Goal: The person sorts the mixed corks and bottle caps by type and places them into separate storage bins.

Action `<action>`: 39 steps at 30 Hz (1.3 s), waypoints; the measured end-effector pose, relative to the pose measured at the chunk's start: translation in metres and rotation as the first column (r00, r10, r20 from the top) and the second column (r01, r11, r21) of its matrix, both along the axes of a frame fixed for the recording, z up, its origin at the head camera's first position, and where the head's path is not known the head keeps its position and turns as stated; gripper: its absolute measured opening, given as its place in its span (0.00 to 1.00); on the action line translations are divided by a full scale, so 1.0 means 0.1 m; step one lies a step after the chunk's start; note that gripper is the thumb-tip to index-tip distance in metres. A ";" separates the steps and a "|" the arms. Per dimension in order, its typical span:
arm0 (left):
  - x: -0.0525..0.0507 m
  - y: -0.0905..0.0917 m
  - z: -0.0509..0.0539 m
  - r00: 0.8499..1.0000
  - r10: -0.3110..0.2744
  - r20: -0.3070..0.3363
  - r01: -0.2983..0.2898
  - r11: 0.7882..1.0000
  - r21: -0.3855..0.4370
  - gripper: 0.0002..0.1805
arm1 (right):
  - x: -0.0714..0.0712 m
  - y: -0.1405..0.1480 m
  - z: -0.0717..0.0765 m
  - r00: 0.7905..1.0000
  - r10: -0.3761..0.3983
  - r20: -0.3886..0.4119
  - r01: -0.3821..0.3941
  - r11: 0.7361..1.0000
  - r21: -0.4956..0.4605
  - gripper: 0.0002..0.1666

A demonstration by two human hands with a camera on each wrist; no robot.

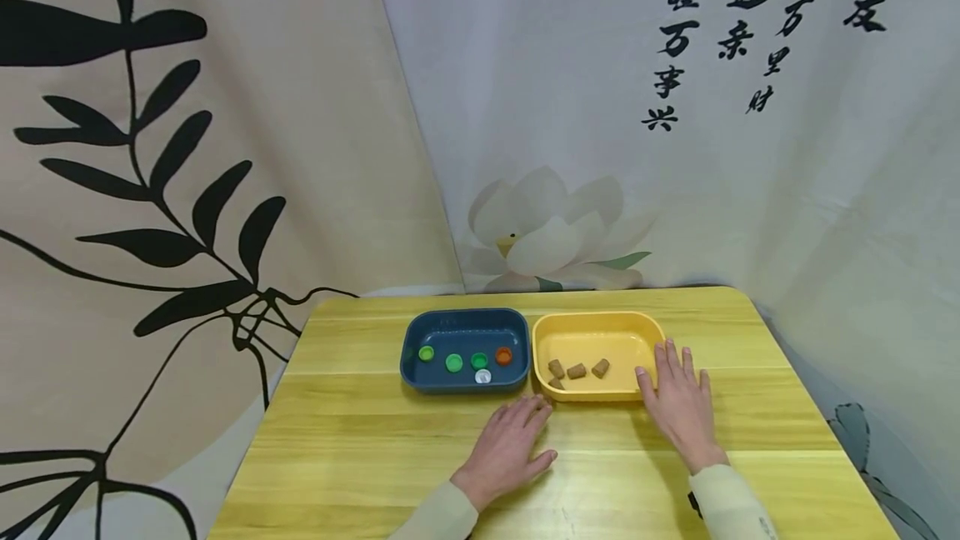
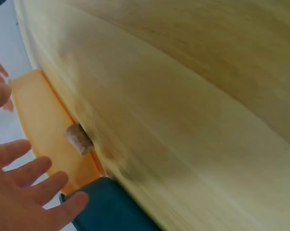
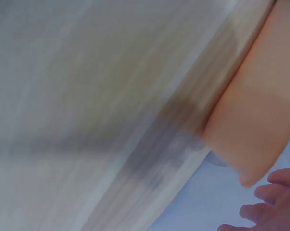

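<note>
A yellow tray (image 1: 598,397) with several corks (image 1: 576,372) stands beside a dark blue tray (image 1: 465,319). Green, orange and whitish bottle caps (image 1: 453,362) lie in the blue one. My left hand (image 1: 510,447) hovers in front of the trays with relaxed, spread fingers, holding nothing. In the left wrist view, one cork (image 2: 79,139) shows at the yellow tray's edge, beyond those fingers (image 2: 36,171). At the yellow tray's right side is my right hand (image 1: 681,402), fingers extended and holding nothing. Whether it touches the rim I cannot tell.
Both trays sit near the back edge of a wooden table (image 1: 360,457). Behind it hangs a pale curtain (image 1: 337,148) printed with dark leaves, a lotus and writing. The table's right edge (image 1: 817,407) runs beyond my right hand.
</note>
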State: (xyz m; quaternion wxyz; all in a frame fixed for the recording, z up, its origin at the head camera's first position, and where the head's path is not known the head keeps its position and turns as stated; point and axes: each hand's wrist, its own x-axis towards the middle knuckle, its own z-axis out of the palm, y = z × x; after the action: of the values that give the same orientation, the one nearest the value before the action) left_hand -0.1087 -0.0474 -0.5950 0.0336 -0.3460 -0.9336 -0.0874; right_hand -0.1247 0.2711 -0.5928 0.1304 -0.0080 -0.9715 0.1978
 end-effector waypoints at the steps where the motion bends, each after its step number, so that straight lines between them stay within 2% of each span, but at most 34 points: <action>1: 0.00 0.01 0.00 1.000 0.006 0.019 -0.006 1.000 -0.011 0.40 | -0.01 0.01 -0.01 1.000 -0.002 -0.002 0.002 1.000 -0.002 0.42; 5: -0.02 0.07 -0.05 0.998 0.029 0.061 -0.024 0.998 -0.066 0.42 | -0.04 0.06 -0.02 1.000 -0.007 -0.003 0.007 1.000 -0.005 0.42; 11: -0.08 0.12 -0.12 0.996 0.048 0.073 -0.041 0.995 -0.096 0.42 | -0.09 0.07 -0.03 1.000 -0.010 0.022 0.010 1.000 -0.006 0.42; 17: -0.13 0.12 -0.16 0.998 0.028 0.062 -0.021 0.994 -0.107 0.40 | -0.13 0.09 -0.06 0.997 -0.012 0.082 0.013 1.000 -0.017 0.44; 21: -0.14 0.12 -0.17 0.999 0.003 0.053 0.002 0.996 -0.094 0.38 | -0.14 0.10 -0.07 0.996 -0.013 0.090 0.015 1.000 -0.020 0.44; 27: -0.12 0.09 -0.16 0.999 -0.043 -0.022 0.042 0.998 -0.051 0.33 | -0.13 0.10 -0.07 0.996 -0.008 0.088 0.011 1.000 -0.029 0.45; 33: -0.10 0.04 -0.13 0.990 -0.089 -0.105 0.087 0.996 -0.017 0.22 | -0.12 0.10 -0.06 0.997 -0.005 0.081 0.007 0.999 -0.034 0.44; 36: -0.09 0.03 -0.15 0.993 -0.058 -0.099 0.059 0.998 0.005 0.26 | -0.12 0.09 -0.06 0.997 -0.005 0.077 0.007 1.000 -0.030 0.44; 39: -0.10 0.02 -0.18 0.997 0.014 -0.073 -0.015 1.000 -0.011 0.36 | -0.13 0.09 -0.06 0.997 -0.007 0.083 0.009 0.999 -0.031 0.44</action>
State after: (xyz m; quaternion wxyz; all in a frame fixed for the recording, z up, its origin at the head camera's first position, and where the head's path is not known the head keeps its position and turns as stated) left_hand -0.1185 -0.0453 -0.6132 0.0664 -0.3424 -0.9346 -0.0692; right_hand -0.1376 0.2801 -0.5989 0.0908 -0.0220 -0.9729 0.2117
